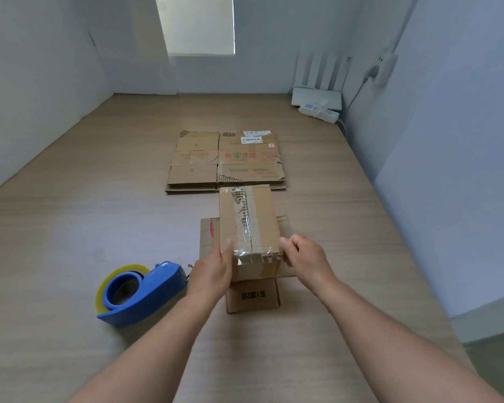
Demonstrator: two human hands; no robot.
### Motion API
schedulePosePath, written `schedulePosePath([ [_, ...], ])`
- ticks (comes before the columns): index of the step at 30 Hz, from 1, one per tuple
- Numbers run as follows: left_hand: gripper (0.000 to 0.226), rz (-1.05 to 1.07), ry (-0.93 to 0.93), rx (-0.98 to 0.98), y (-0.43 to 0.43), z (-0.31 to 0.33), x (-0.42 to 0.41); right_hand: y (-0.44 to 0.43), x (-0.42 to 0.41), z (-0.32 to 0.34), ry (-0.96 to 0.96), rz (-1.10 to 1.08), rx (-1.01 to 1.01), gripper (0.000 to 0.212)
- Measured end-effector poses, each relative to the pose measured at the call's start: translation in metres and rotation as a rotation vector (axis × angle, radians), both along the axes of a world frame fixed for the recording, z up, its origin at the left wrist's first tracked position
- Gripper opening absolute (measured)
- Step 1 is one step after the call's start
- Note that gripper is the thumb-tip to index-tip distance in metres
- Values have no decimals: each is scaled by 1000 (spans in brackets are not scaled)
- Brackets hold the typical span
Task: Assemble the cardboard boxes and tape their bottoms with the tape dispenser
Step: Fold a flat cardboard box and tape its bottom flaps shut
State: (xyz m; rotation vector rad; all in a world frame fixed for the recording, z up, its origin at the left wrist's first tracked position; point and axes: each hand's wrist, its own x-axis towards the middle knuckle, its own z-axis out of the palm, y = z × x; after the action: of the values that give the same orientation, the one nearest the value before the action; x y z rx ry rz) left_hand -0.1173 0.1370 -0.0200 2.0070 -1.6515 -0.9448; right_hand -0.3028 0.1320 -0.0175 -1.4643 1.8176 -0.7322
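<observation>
Saw a wooden surface (70,228) spread under the box (262,225) on every side. Found a stack of flattened cardboard (204,158) just beyond the box, close to its far end (printed faces up, a shipping label on the top sheet). Found the box itself standing bottom-up, with open flaps splayed flat beneath it toward the near side and both flanks. Spotted the blue tape dispenser (140,289) left of the box and a little nearer, set down on the surface, touched by neither hand, loaded with a clear roll. Caught the left hand (213,271) clasped on the box's near left corner, thumb over the top edge, other fingers mostly hidden against the side. Caught the right hand (306,257) at the box's near right corner, fingers curled and pinching the edge there. Noted a clear tape strip (246,222) along the box's centre seam, wrinkled in the far half, turned down over the near face. Judged the step in hand as bedding that tape. Best done by bracing the box with one hand, rubbing firmly along the seam from the middle outward, flattening the wrinkles, then pressing the turned-down end hard against the near face. Worth checking the far end too before reaching for the next flat sheet.
</observation>
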Motion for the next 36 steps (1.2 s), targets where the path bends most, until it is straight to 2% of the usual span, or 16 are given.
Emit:
schedulePosePath([
  [3,80,-180,-268,25,-1,-2,6,-2,-3,7,387,233,20,45],
  [4,77,-197,-352,8,-2,-3,8,-4,-3,9,501,281,-6,45],
  [6,62,-225,-378,-33,-4,-4,13,-8,-5,11,578,352,-71,40],
  [10,53,-320,-75,60,-3,-5,33,-6,-16,4,496,452,-127,24],
  [12,50,-293,97,80,-1,-7,37,-3,-20,0,424,443,-148,15],
  [15,28,-20,357,9,2,-13,31,6,-18,-14,358,412,-113,17],
  [17,19,153,444,-51,2,-7,23,17,-13,-29,296,320,-60,15],
  [19,22,200,429,-93,3,1,19,24,-6,-34,166,152,-55,14],
  [22,26,215,368,-134,4,5,19,24,-1,-22,43,-46,-176,28],
  [24,21,223,309,-149,4,5,20,17,2,-12,84,-25,-204,35],
  [27,8,245,255,-153,2,6,18,8,12,-6,176,0,-207,22],
  [31,12,266,229,-124,0,5,14,1,21,-6,196,-10,-181,13],
  [36,15,58,98,-68,-1,7,27,-7,2,-1,156,133,-43,10],
])
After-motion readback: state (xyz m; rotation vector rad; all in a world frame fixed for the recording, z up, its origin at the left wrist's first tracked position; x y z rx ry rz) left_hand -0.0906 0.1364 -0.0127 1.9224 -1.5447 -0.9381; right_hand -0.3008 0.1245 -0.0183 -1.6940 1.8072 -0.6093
